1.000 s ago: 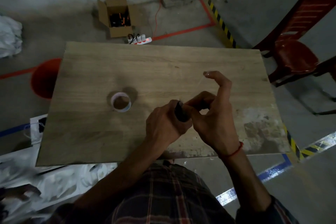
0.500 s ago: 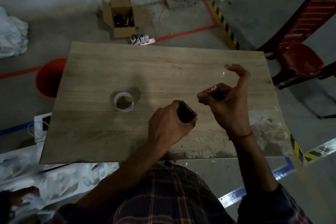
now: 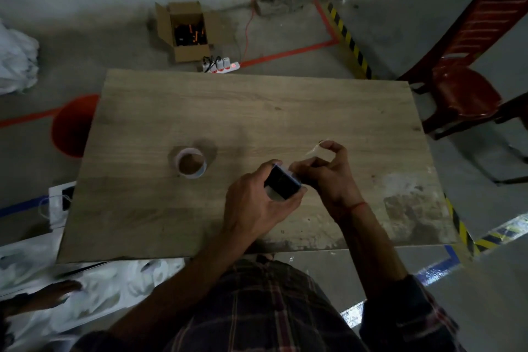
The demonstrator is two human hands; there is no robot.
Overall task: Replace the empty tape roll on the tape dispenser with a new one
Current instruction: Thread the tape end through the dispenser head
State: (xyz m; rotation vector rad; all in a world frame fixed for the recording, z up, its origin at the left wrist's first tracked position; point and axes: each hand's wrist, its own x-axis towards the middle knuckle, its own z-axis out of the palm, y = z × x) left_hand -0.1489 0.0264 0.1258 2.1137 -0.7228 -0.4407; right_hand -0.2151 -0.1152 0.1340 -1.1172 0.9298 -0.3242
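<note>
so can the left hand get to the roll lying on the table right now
Probably not straight away: the left hand is closed around the dark dispenser. The path to the roll on the table looks clear otherwise.

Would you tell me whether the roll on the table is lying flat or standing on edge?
Lying flat: the roll rests on the table with its round opening facing up.

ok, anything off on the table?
Mostly fine. A clear tape strip is stuck to the right hand, raised away from the dispenser. The table has worn pale patches at its near right corner.
</note>
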